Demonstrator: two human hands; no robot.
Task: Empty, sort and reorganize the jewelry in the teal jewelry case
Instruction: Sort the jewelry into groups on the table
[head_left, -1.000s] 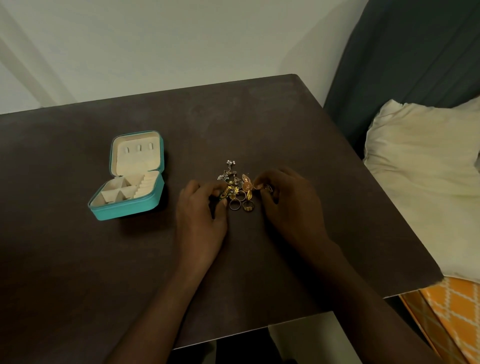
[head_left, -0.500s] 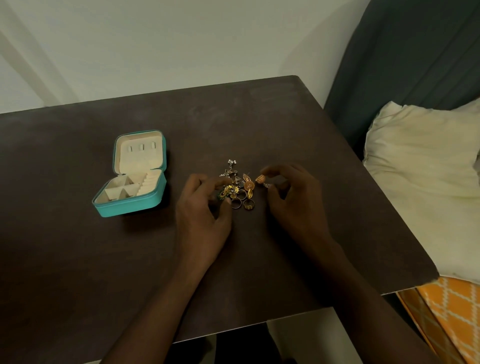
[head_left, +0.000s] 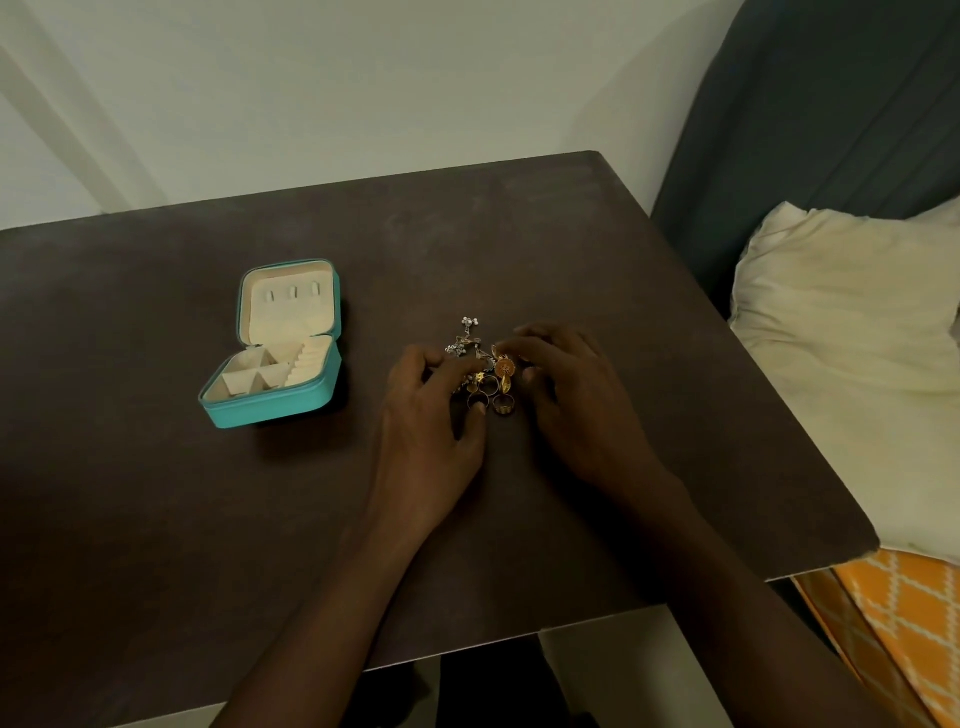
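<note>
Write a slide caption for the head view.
Both hands sort jewelry pile beside open teal case.

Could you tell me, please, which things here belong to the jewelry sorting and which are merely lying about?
Part of the job:
- teal jewelry case, open, its compartments look empty
- jewelry pile on the table
- left hand and right hand, both at the pile

Lying about:
- cream pillow
- orange patterned fabric

The person is wearing no sleeves over the forearms: the left hand (head_left: 426, 415) and right hand (head_left: 576, 400) are showing bare, without rings, watch or gloves.
</note>
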